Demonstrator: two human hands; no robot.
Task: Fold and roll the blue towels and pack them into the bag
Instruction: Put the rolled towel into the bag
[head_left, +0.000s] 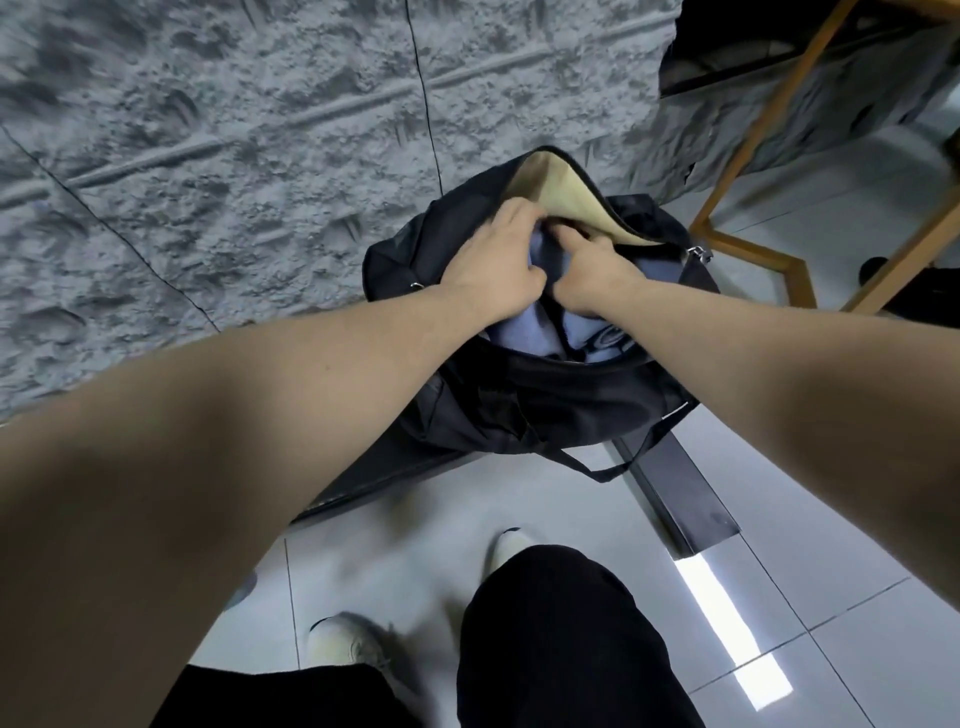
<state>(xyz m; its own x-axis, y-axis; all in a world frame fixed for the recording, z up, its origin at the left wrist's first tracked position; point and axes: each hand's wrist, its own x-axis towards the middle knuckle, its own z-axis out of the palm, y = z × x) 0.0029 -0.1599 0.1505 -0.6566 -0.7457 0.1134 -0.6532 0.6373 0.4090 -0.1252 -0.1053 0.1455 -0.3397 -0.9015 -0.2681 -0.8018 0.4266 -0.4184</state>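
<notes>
Grey textured surface (208, 156) fills the left side, looks like a rough mat or slab; can't tell which. Black bag (519, 405) sits at its right edge, mouth open, pale lining flap (561, 202) folded up at the far side.

Left hand (493, 265) is down in the bag mouth, fingers (519, 215) curled into the blue towels (519, 332), gripping or pushing cloth down at the far end. Right hand (592, 270) just beside it, touching or nearly so, fingers tucked into the same blue fabric. Fingertips of both are buried, so exact pinch not visible.

Towels are inside the bag, at least two bundles showing between wrists and near rim. Judging from that: packing stage, likely the tail end.

Handling: terry cloth, soft, light, no slip risk, nothing fragile. Rolls will spring open if released loose, so hold around the roll body, not a free edge, and wedge it against its neighbour. Bag walls are limp; the rim may fold in over the opening.

Right side: wooden frame leg (748, 171) on pale tiled floor (779, 519), well apart from the bag. Strap (613, 470) trails on the floor.
</notes>
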